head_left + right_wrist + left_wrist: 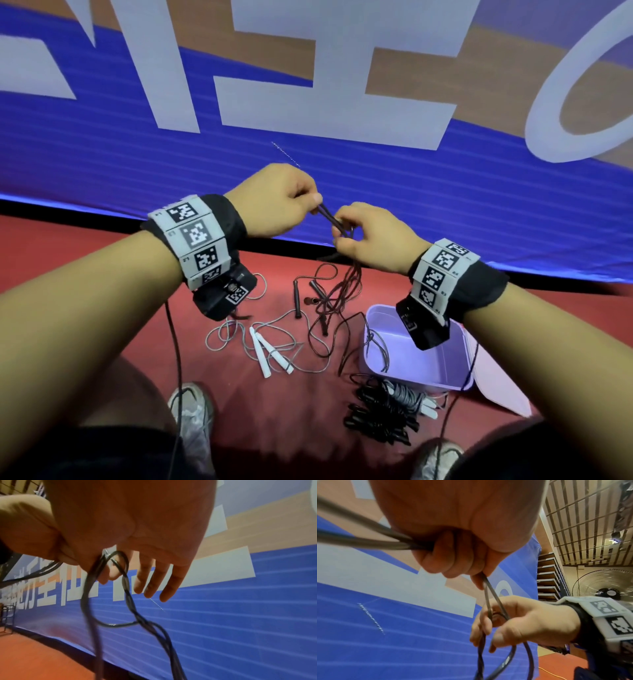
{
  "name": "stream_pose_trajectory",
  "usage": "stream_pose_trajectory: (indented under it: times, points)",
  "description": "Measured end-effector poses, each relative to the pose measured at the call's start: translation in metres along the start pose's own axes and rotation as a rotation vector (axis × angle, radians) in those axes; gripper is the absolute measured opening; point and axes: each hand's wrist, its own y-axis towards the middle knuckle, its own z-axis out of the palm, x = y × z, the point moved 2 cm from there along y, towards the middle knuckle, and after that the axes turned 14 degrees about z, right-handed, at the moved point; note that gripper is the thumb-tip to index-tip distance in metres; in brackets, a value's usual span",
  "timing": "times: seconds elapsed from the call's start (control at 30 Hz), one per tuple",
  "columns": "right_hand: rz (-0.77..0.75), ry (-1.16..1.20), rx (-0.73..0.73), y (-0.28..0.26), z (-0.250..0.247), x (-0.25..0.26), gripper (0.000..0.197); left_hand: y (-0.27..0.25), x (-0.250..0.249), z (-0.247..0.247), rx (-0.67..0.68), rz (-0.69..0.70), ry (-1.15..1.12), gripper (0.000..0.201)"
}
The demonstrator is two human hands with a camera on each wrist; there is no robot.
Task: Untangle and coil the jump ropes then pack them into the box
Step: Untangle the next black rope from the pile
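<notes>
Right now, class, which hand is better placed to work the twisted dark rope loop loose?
Right, probably. The right hand pinches the thin dark jump rope at its twisted loop; the left hand only holds two strands taut.

Light is even and fairly bright across the blue banner (376, 178), which bows strongly at the head view's edges. Below the banner the red floor (102, 260) is dimmer. Both wrist views are soft, with motion blur on the dark cord (130, 601).

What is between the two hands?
A short doubled stretch of dark rope runs from the left hand to the right hand, seen in the head view.
</notes>
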Motion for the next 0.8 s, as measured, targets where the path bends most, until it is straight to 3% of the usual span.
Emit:
stream_pose_trajectory:
  times: [0.13,0.33,0.5,0.63,0.73,0.8]
  points:
    - [0.007,0.072,0.032,0.002,0.0,-0.009,0.024,-0.006,0.005,-0.015,-0.118,-0.012,-0.047,0.027]
    - [0.041,0.032,0.099,0.004,0.002,-0.015,0.012,-0.013,-0.003,-0.029,-0.249,0.038,-0.139,0.024]
    - [0.065,0.52,0.154,-0.004,0.002,0.001,0.017,-0.011,0.017,-0.036,-0.377,-0.067,-0.034,0.027]
    - [0.085,0.536,0.103,-0.008,0.001,0.013,0.019,-0.013,0.033,-0.036,-0.247,-0.2,0.016,0.02]
    - [0.077,0.436,0.07,-0.012,0.001,0.021,0.014,-0.015,0.02,-0.024,-0.094,-0.083,0.086,0.038]
    - [0.06,0.424,0.039,-0.014,0.0,0.028,0.014,-0.015,0.008,-0.008,0.002,-0.017,-0.07,0.034]
